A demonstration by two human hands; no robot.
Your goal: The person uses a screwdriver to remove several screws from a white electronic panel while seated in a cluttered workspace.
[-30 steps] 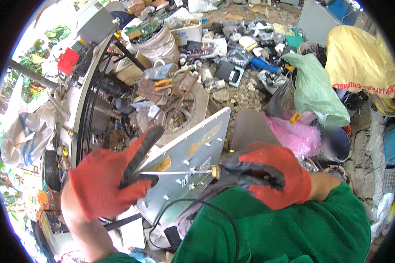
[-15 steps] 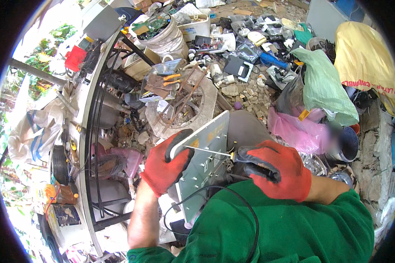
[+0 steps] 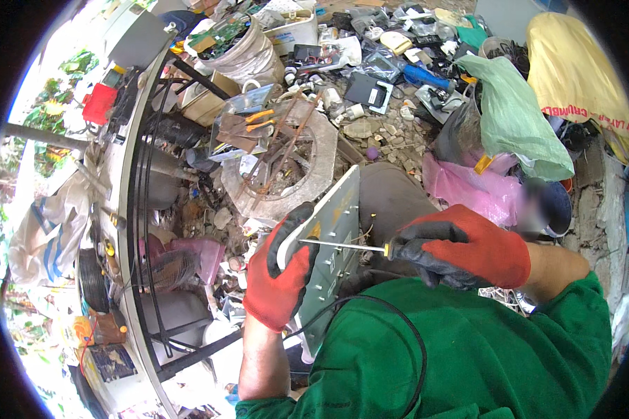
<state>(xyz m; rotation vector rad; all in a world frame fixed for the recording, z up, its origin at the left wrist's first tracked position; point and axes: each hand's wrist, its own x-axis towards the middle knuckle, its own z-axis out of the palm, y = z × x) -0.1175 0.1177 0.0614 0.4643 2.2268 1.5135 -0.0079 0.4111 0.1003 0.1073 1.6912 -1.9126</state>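
My left hand (image 3: 281, 272), in a red glove with dark grey palm and fingers, is closed round the rounded near-left edge of a flat light-grey panel (image 3: 326, 276). The panel stands tilted in front of me, with several small raised posts on the face toward my right hand. In the same kind of glove, my right hand (image 3: 468, 250) grips a screwdriver (image 3: 351, 245). Its yellowish collar shows, while the glove covers most of the handle. The long metal shaft points left across the panel, its tip close to my left fingers. Whether the tip touches the panel I cannot tell.
A black cable (image 3: 416, 335) loops across my green shirt. Ahead lies a concrete ring (image 3: 321, 157) with orange-handled pliers (image 3: 260, 120) and rusty rods. A metal-framed table (image 3: 122, 209) stands left; a pink bag (image 3: 468, 192) and a green sack (image 3: 517, 126) lie right, with electronic scrap beyond.
My right hand and the screwdriver have shifted a little to the right. My left hand, still on the panel's edge, appears slightly lower and farther right as the whole view has shifted.
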